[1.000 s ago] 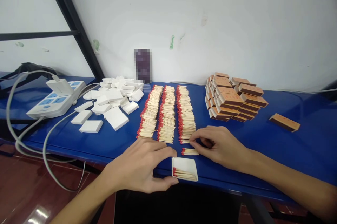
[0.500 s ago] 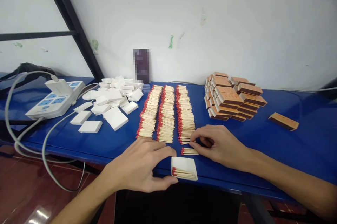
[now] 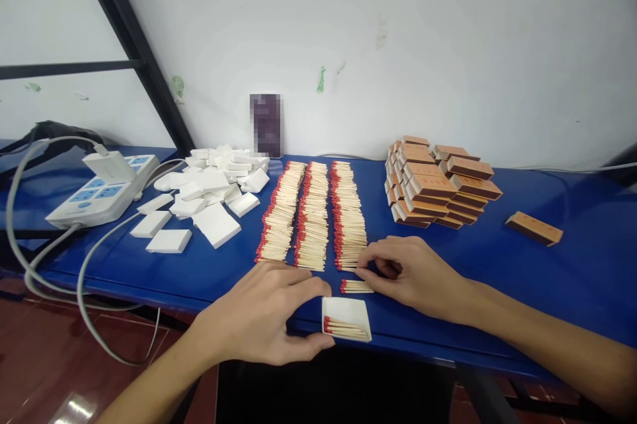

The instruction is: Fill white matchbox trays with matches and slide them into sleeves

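A white matchbox tray [image 3: 344,306] lies at the table's front edge with several red-tipped matches [image 3: 346,328] along its near side. My left hand [image 3: 271,311] grips the tray at its left end, forefinger at the far corner and thumb at the near one. My right hand [image 3: 405,271] is closed in a pinch at the near end of the right-hand row of matches [image 3: 350,225]; its fingertips cover what they pinch. Just below them, a small group of matches [image 3: 352,286] lies apart from the row, its right ends against the thumb.
Two more match rows, one in the middle [image 3: 312,218] and one on the left [image 3: 281,212], lie alongside. White trays [image 3: 213,185] are heaped at left, near a power strip [image 3: 102,195] with cables. Matchbox sleeves [image 3: 432,185] are stacked at right; one sleeve [image 3: 535,228] lies apart.
The whole view has shifted very slightly. Both hands, the tray and the matches keep their places relative to one another.
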Available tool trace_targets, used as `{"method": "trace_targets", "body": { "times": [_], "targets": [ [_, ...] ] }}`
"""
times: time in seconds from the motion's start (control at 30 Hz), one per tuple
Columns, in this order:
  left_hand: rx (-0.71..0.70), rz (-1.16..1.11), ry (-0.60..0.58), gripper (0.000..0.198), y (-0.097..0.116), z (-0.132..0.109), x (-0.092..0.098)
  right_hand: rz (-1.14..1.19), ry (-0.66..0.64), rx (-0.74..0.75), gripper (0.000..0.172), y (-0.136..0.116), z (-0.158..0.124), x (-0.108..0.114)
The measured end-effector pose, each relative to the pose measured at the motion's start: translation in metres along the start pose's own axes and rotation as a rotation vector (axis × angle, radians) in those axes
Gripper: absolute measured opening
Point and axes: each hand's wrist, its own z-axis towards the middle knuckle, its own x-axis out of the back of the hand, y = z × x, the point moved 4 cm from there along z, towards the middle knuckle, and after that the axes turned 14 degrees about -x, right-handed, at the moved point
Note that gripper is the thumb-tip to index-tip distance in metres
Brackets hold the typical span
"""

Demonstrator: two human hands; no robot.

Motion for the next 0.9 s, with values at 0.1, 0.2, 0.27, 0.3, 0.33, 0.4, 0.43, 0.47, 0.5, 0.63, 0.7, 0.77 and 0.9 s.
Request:
{"method": "trace_targets", "body": {
  "times": [0.1, 0.2, 0.27, 0.3, 0.33, 0.4, 0.43, 0.47, 0.5, 0.63, 0.7, 0.77, 0.9],
  "targets": [
    [-0.006, 0.006, 0.005, 0.033, -0.0007, 0.0000, 0.0000, 0.002, 0.009, -0.005, 0.013, 0.0004, 0.0001, 0.0000],
    [-0.012, 0.006, 0.006, 0.033, -0.0012, -0.0005, -0.0001, 0.012, 0.010, -0.003, 0.012, 0.0005, 0.0000, 0.0000],
    [-0.013, 0.005, 0.009, 0.033, -0.0012, -0.0007, 0.0000, 0.023, 0.001, -0.015, 0.013, 0.0005, 0.0004, 0.0002],
    [-0.013, 0.004, 0.010, 0.033, -0.0012, -0.0007, 0.0001, 0.028, -0.004, -0.024, 0.013, 0.0005, 0.0007, 0.0003],
    [-0.012, 0.003, 0.009, 0.033, -0.0011, -0.0005, 0.0001, 0.033, -0.009, -0.031, 0.014, 0.0003, 0.0010, 0.0005],
    [-0.006, 0.004, 0.006, 0.033, -0.0010, -0.0001, 0.0002, 0.036, -0.014, -0.040, 0.015, 0.0000, 0.0013, 0.0007],
    [-0.004, 0.005, 0.004, 0.033, -0.0008, 0.0000, 0.0003, 0.036, -0.015, -0.042, 0.015, 0.0000, 0.0013, 0.0008],
    [-0.003, 0.006, 0.003, 0.033, -0.0007, 0.0001, 0.0003, 0.037, -0.014, -0.042, 0.015, 0.0001, 0.0012, 0.0008],
    [-0.003, 0.007, 0.002, 0.033, -0.0006, 0.0002, 0.0003, 0.037, -0.012, -0.043, 0.014, 0.0003, 0.0010, 0.0008],
    [-0.008, 0.012, -0.003, 0.034, -0.0007, -0.0004, -0.0001, 0.017, 0.005, -0.006, 0.014, 0.0003, -0.0002, 0.0010],
    [-0.010, 0.017, -0.001, 0.034, -0.0010, -0.0006, -0.0001, -0.010, 0.030, 0.029, 0.015, -0.0004, -0.0007, 0.0016],
    [-0.009, 0.018, -0.002, 0.034, -0.0013, -0.0006, -0.0001, -0.026, 0.063, 0.042, 0.015, -0.0004, -0.0009, 0.0026],
    [-0.007, 0.017, -0.007, 0.033, -0.0011, -0.0003, 0.0000, -0.023, 0.077, 0.020, 0.011, 0.0017, -0.0016, 0.0025]
  ]
}}
